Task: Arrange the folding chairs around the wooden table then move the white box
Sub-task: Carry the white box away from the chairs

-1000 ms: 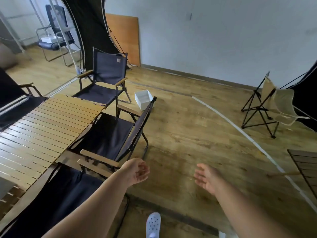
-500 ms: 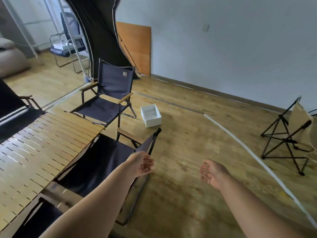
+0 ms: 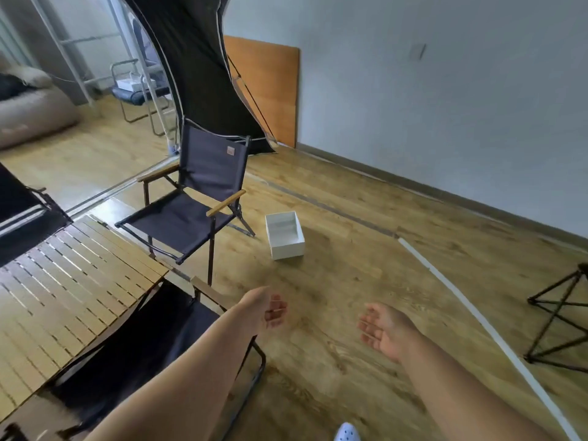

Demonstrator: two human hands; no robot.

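The slatted wooden table [image 3: 63,288] fills the left side. A dark folding chair [image 3: 187,218] with wooden armrests stands at its far corner, facing me. A second dark folding chair [image 3: 149,338] stands at the table's near side, partly behind my left forearm. The white box [image 3: 285,234] lies open on the floor just right of the far chair. My left hand [image 3: 265,308] hovers above the near chair's armrest, fingers loosely curled, holding nothing. My right hand [image 3: 383,329] is out in front, palm open and empty. Both hands are well short of the box.
A black fabric panel [image 3: 197,58] and a wooden board [image 3: 267,87] lean at the back wall. A black folding frame [image 3: 560,316] stands at the right edge. White tape [image 3: 477,316] runs across the floor. A metal chair [image 3: 140,90] and a beige cushion [image 3: 28,106] are far left.
My view has moved forward and left toward the white box, which now looks larger and closer. The beige chair on the right has slid almost out of frame. Both hands stay empty.
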